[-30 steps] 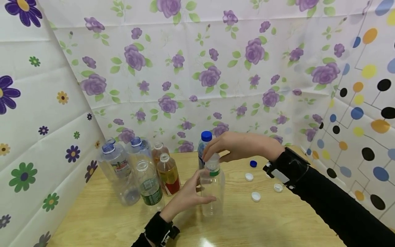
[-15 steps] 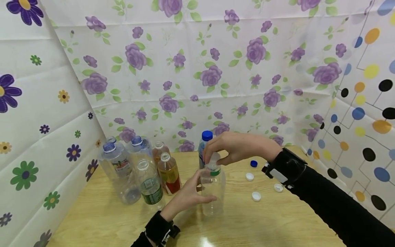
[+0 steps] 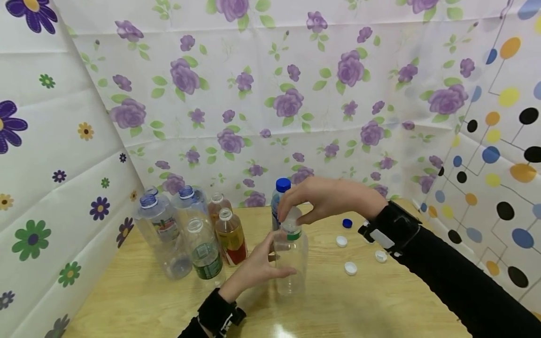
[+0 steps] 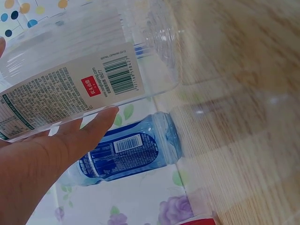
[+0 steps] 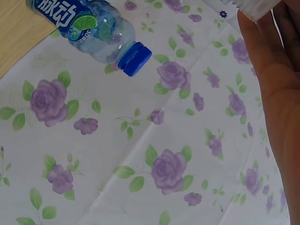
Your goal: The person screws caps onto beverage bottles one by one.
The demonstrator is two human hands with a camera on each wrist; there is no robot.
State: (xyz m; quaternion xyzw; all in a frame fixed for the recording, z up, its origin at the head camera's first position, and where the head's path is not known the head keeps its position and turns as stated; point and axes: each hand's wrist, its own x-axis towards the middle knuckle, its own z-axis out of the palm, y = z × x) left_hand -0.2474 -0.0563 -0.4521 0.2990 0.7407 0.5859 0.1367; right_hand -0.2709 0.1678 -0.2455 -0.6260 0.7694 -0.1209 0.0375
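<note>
A clear bottle (image 3: 297,258) with a green band below its neck stands upright on the wooden table. My left hand (image 3: 258,266) grips its body from the left side. In the left wrist view the bottle's label (image 4: 84,89) with a barcode faces the camera. From above, my right hand (image 3: 325,199) pinches a translucent whitish cap (image 3: 292,217) at the bottle's mouth. Part of that cap (image 5: 258,7) shows at the top of the right wrist view. Just behind stands a blue-labelled bottle (image 4: 133,150) with a blue cap (image 3: 283,184), partly hidden by my right fingers.
Several uncapped bottles stand grouped at the left, among them a large clear one (image 3: 158,230), a green-labelled one (image 3: 206,256) and a yellow-red-labelled one (image 3: 232,239). Right of my hands lie a loose blue cap (image 3: 347,223) and several white caps (image 3: 350,268). Flowered cloth (image 3: 253,117) hangs behind the table.
The right fingers have shifted slightly around the cap at the bottle's mouth. My left hand and the bottle stay in place.
</note>
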